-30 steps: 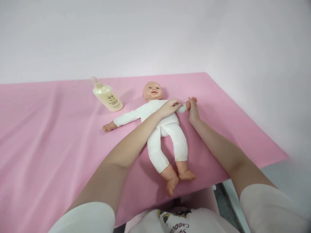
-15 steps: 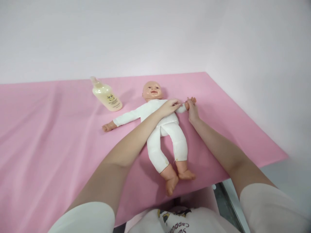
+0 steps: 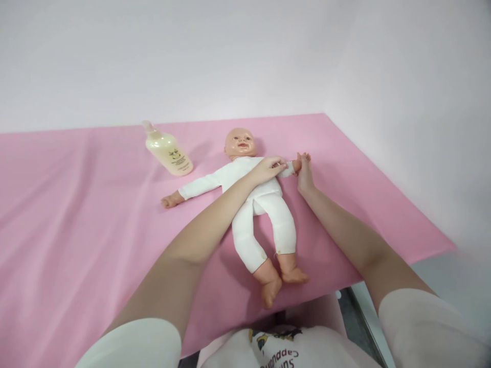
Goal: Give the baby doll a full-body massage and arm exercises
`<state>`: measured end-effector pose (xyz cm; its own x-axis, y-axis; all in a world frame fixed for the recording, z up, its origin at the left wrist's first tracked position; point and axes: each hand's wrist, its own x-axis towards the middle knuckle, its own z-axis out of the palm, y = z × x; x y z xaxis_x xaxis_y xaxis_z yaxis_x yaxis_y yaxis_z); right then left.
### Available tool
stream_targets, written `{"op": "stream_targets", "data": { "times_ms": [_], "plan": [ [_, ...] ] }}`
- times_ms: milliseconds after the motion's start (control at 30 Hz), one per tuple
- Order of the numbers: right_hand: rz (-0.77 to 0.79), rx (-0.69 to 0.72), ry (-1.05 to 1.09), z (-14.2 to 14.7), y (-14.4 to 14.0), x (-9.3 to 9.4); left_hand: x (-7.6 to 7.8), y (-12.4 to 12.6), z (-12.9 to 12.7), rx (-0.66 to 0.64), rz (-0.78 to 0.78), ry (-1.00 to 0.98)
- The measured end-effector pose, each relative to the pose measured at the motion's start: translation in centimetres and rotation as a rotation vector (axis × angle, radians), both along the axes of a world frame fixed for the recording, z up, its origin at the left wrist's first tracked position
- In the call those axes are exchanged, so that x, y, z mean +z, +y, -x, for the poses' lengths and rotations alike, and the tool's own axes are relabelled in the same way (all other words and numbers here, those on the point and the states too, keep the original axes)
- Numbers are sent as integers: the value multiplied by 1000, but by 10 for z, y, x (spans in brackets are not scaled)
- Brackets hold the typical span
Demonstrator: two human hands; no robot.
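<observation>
A baby doll (image 3: 264,204) in a white one-piece suit lies on its back on the pink cloth (image 3: 76,214), head toward the wall, arms spread. My left hand (image 3: 268,169) reaches across its chest and pinches the white sleeve of the doll's arm on the right side. My right hand (image 3: 306,174) grips that arm's small hand at the wrist. The doll's other arm stretches out to the left, untouched. Its bare feet point toward me near the cloth's front edge.
A cream-coloured lotion bottle (image 3: 169,152) lies tilted on the cloth, left of the doll's head. A plain pale wall rises behind and to the right. The table's right corner and a strip of floor (image 3: 360,322) show at lower right.
My right hand has shifted slightly on the doll's wrist and my left fingers have crept a little along the sleeve toward it. The doll and bottle stay put.
</observation>
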<state>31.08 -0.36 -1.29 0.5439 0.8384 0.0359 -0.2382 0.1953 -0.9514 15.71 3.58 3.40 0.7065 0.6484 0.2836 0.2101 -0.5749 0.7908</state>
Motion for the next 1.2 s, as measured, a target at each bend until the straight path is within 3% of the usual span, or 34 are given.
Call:
{"op": "stream_targets", "data": {
  "times_ms": [200, 333, 667, 867, 1200],
  "plan": [
    [10, -73, 50, 3, -1, 4, 1, -2, 1, -130, 59, 17],
    [-2, -100, 54, 2, 1, 1, 1, -1, 2, -94, -29, 111],
    [-99, -130, 66, -1, 2, -6, -3, 1, 1, -77, -38, 94],
    [-49, -135, 36, 0, 0, -1, -7, 4, 1, -55, -33, 46],
    [-38, -98, -31, -3, 2, -4, -2, -1, 2, -110, -56, 147]
  ]
}}
